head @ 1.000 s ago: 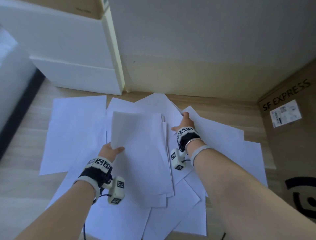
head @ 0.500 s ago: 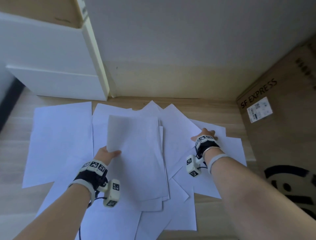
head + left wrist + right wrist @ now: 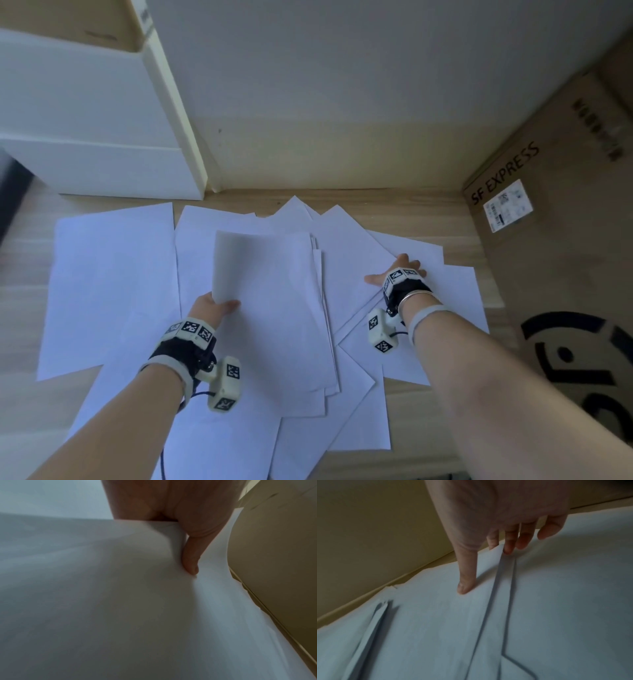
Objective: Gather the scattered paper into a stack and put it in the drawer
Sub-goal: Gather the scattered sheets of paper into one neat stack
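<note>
White paper sheets lie scattered and overlapping on the wooden floor [image 3: 428, 209]. My left hand [image 3: 215, 305] pinches the near left edge of a gathered stack of sheets [image 3: 274, 308], thumb [image 3: 190, 563] on top and fingers hidden beneath, so that edge is lifted. My right hand [image 3: 399, 270] lies spread on loose sheets [image 3: 455, 298] at the right; its fingertips [image 3: 508, 547] and thumb [image 3: 465, 582] press on overlapping sheet edges. More loose sheets [image 3: 109, 284] lie to the left. The white drawer unit [image 3: 96, 137] stands at the back left with its drawer fronts closed.
A brown SF EXPRESS cardboard box [image 3: 565, 240] stands on the right, close to the outermost sheets. A pale wall [image 3: 342, 102] with a cream skirting runs along the back. A dark strip [image 3: 13, 192] borders the floor at the far left.
My right hand has moved from the stack's top right corner out to the right onto the loose sheets near the box. The left hand keeps its pinch on the stack.
</note>
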Demonstrator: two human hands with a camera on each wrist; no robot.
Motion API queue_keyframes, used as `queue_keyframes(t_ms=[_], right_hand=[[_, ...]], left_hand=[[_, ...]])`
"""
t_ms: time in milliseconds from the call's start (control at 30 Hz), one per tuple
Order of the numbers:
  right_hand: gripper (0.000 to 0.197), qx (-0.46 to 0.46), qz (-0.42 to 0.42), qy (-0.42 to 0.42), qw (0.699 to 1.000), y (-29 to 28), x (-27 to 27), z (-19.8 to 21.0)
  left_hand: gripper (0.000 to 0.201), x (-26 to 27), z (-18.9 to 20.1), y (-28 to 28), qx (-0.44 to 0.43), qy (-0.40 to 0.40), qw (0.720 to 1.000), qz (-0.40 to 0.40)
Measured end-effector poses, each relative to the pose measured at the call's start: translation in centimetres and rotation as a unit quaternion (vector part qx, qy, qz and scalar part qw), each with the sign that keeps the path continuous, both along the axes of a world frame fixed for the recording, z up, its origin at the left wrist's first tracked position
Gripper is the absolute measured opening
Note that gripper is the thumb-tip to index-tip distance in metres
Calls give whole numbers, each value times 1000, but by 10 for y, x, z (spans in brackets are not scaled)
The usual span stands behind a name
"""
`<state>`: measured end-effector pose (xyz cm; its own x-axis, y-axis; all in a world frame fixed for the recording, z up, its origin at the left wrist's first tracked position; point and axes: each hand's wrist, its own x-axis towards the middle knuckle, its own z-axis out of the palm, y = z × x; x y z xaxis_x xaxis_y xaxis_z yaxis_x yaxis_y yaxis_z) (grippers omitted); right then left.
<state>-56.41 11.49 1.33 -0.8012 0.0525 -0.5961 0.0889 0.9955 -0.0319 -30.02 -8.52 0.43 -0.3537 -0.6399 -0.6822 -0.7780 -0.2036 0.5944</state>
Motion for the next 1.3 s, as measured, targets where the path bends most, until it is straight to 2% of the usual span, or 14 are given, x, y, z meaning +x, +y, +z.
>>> queue_keyframes(t_ms=[200,300,367,467,567,633,700,733,767,900,967,1133,1233,1300], right_hand=[[79,6,35,13,999,0,6,4],[62,-71,41,51,995,3,6,7],[57,-169,-14,87,982,8,8,9],[64,-273,-142,105,945,19,11,19],[65,-309,-227,89,919,22,15,26],[68,-291,-222,26,930,16,28,24],[92,-252,-192,-41,948,13,37,-1],[99,-233,-173,-70,954,11,45,-9],[97,-223,-161,-90,957,7,57,-6],[43,-230,-144,-60,961,0,74,4],[27,-260,-143,-9,955,5,67,15],[23,-278,-130,99,946,31,28,56],[13,-241,-128,112,956,46,6,79],[14,-211,-118,102,965,52,-2,95]], left_hand=[[37,1,-3,1,-1,4,1000,10],[38,1,-5,1,-2,3,1000,10],[38,2,-4,1,-6,1,1000,9],[38,2,-4,2,-12,0,1000,5],[38,1,-4,4,-15,3,1000,8],[39,1,-5,4,-17,2,1000,7],[38,1,-5,5,-16,2,1000,11],[38,1,-6,6,-17,1,1000,12],[38,1,-6,6,-18,1,1000,12],[39,1,-5,8,-24,-2,1000,3],[40,3,-5,8,-33,-8,999,-1],[41,8,-5,8,-36,-13,999,-16],[41,10,-2,8,-38,-11,999,-23],[42,11,1,8,-42,-17,999,-29]])
